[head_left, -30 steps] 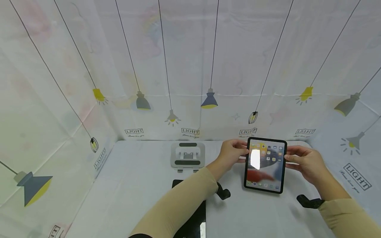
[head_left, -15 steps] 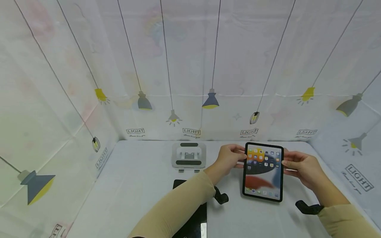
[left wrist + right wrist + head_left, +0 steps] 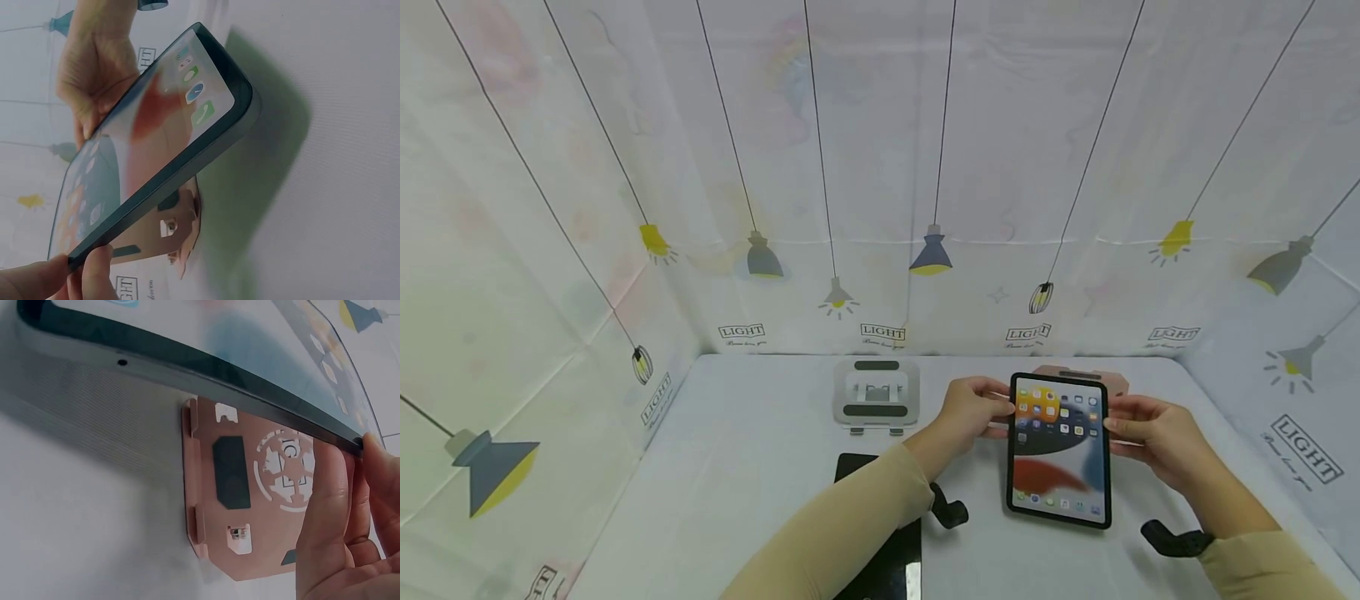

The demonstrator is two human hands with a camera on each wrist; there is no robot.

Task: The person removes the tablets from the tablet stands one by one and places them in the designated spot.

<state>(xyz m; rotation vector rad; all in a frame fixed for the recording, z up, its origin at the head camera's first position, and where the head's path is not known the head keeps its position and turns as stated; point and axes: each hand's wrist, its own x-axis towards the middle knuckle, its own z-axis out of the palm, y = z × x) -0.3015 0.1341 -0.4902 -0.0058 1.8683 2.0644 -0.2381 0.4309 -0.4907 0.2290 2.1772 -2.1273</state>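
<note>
A tablet (image 3: 1060, 454) in a dark frame, its screen lit with app icons, hangs tilted above the white table, lower end toward me. My left hand (image 3: 964, 417) pinches its left edge near the top. On the opposite edge my right hand (image 3: 1168, 437) pinches it between thumb and fingers. Behind it, partly hidden in the head view, stands a rose-gold tablet stand (image 3: 1112, 382). The right wrist view shows the stand's plate (image 3: 219, 547) with dark pads, a round cut-out and a lipped edge, apart from the tablet.
A grey-white folding stand (image 3: 876, 392) lies at the back middle of the table (image 3: 737, 467). Under my left forearm lies a flat black glossy device (image 3: 895, 558), partly covered. A lamp-printed cloth (image 3: 865, 167) hangs behind.
Both hands have drawn the tablet toward me and slightly left. The rose-gold stand's top now shows behind it. The grey-white stand and the black device lie as before.
</note>
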